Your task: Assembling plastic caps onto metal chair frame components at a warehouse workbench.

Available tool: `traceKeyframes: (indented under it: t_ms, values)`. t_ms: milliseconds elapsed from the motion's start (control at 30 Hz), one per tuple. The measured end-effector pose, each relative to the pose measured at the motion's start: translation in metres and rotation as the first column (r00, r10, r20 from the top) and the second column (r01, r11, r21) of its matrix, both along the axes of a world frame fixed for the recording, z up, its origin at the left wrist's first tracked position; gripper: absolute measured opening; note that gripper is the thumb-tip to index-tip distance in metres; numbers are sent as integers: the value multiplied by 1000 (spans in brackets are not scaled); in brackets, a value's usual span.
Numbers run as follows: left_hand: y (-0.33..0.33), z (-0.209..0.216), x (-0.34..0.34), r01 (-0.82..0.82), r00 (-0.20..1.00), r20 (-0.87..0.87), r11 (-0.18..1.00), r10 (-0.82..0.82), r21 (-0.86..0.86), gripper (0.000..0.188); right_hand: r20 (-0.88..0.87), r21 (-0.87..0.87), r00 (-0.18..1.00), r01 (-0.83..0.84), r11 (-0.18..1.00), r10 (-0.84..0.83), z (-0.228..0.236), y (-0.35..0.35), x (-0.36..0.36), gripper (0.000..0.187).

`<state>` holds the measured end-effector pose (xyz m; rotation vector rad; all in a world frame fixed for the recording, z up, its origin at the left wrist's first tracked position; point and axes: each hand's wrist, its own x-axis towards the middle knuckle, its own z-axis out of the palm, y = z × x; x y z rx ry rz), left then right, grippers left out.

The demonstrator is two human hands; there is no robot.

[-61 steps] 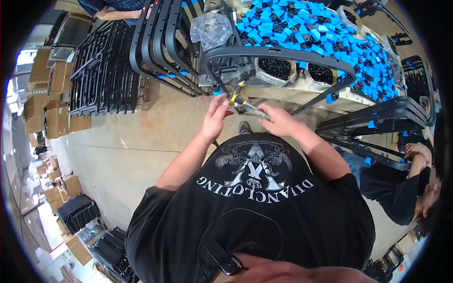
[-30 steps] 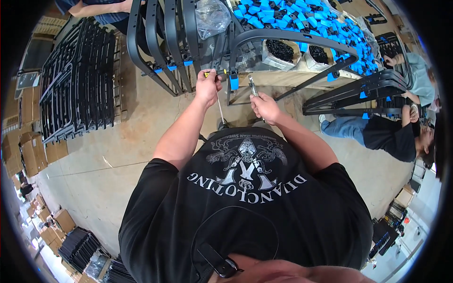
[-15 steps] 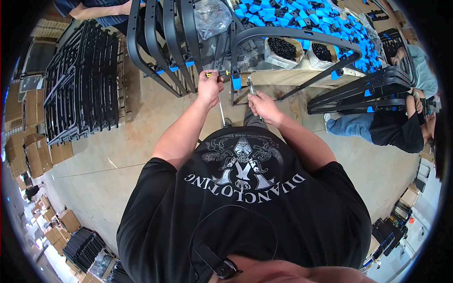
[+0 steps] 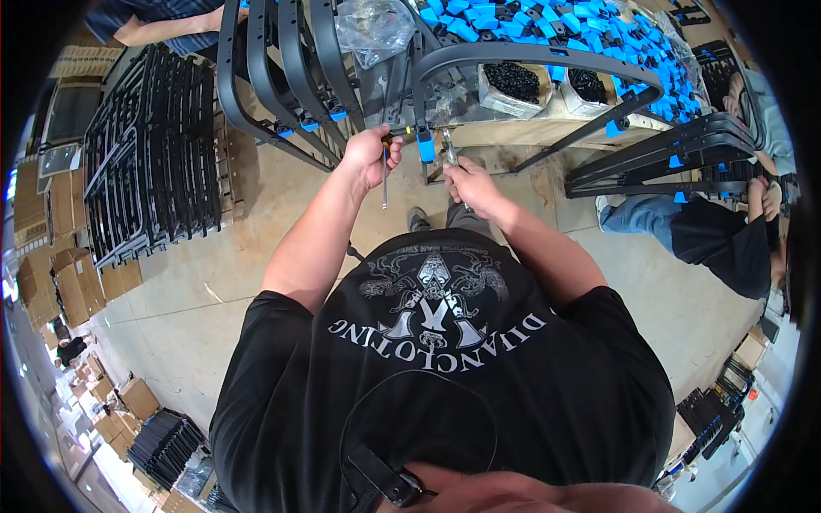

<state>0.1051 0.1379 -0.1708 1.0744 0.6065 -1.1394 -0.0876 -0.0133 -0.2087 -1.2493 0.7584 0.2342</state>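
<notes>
My left hand [image 4: 369, 161] is closed around a screwdriver, its thin metal shaft [image 4: 384, 190] pointing down toward the floor. A black and yellow piece [image 4: 400, 131] sticks out past those fingers toward a black tubular frame [image 4: 539, 58], beside the blue plastic block [image 4: 426, 147] on the frame's left leg. My right hand [image 4: 469, 183] grips a silver metal hand tool [image 4: 450, 150], upright just right of the blue block; its exact kind is unclear. Whether either tool touches the frame, I cannot tell.
Behind the frame, a workbench [image 4: 547, 132] carries a heap of blue pieces [image 4: 599, 43], two boxes of small black parts [image 4: 511, 84] and a plastic bag [image 4: 374, 32]. More black frames [image 4: 299, 68] lean at left; others [image 4: 663, 158] stand at right near a co-worker [image 4: 697, 235].
My left hand has shifted slightly left, and the screwdriver shaft has swung closer to it. The silver tool in my right hand has moved slightly left and down.
</notes>
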Motion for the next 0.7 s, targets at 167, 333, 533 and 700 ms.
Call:
traceKeyframes:
  t_ms: [167,333,533,700]
  values:
    - [-10,7,-21,96,925,342,974,-164,207,28,28,-221,991,-119,968,128,-11,-1,18,28]
    - [-15,-1,3,83,984,140,975,-113,205,23,17,-772,919,-239,589,394,-19,-2,30,35]
    - [-10,-23,-13,186,855,396,910,-335,370,32,-192,-657,885,-437,615,424,9,4,40,42]
    - [-22,-23,-38,-143,584,711,812,-392,566,49,-207,-657,912,-398,640,354,9,8,39,43]
